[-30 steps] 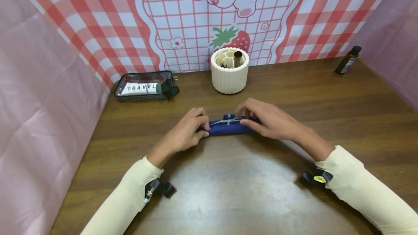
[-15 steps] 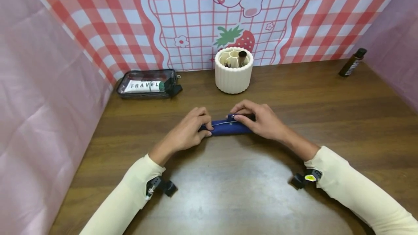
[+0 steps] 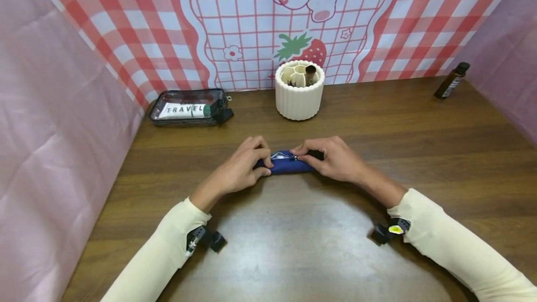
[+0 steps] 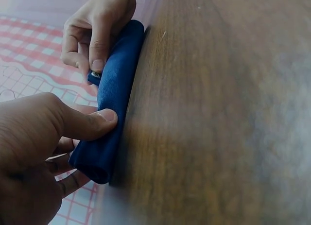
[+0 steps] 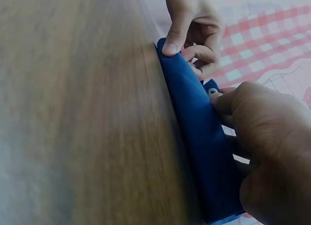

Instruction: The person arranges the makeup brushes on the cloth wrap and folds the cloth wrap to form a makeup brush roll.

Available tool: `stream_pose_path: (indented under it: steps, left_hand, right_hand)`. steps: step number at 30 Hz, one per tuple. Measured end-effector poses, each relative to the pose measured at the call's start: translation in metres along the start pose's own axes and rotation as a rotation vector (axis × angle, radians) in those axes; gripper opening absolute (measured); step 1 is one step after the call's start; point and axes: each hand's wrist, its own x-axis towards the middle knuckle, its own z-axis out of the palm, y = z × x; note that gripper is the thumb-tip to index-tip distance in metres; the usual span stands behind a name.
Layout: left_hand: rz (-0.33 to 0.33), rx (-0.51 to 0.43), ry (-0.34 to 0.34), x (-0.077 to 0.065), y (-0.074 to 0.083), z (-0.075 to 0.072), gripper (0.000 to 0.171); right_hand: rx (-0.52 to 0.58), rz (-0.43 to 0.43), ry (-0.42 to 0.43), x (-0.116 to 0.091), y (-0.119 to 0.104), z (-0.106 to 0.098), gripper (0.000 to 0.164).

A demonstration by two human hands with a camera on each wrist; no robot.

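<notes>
A long dark-blue fabric roll (image 3: 289,167) lies across the table between my hands, with a pale inner edge showing along its top. My left hand (image 3: 239,167) grips its left end. In the left wrist view the thumb presses on the cloth (image 4: 116,84) and the other fingers curl behind it. My right hand (image 3: 335,160) pinches a short tab with a metal snap (image 5: 213,92) between thumb and index finger. The tab stands at the roll's upper edge, partly hidden by the fingertips.
Behind the roll stands a cream ribbed holder (image 3: 299,101) with brushes inside. At the back left lies a clear zip pouch (image 3: 184,122) holding a white tube. A dark bottle (image 3: 452,80) stands in the back right corner. A checked backdrop (image 3: 138,27) rises behind the table.
My right hand has moved left along the roll from its right end and now pinches the snap tab, which has come down toward the cloth. My left hand keeps its grip.
</notes>
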Motion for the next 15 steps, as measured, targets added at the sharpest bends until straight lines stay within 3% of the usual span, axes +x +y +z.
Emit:
stream_pose_path:
  steps: [9,15]
  left_hand:
    - [-0.04,-0.033,-0.01,-0.0007,0.0001,0.0012,0.016]
    - [-0.057,-0.046,-0.011,-0.0003,0.0007,0.0008,0.015]
  right_hand:
    - [-0.029,-0.078,-0.13,-0.0018,0.0075,-0.0051,0.013]
    - [-0.037,-0.059,-0.131,-0.0001,0.01,-0.0035,0.004]
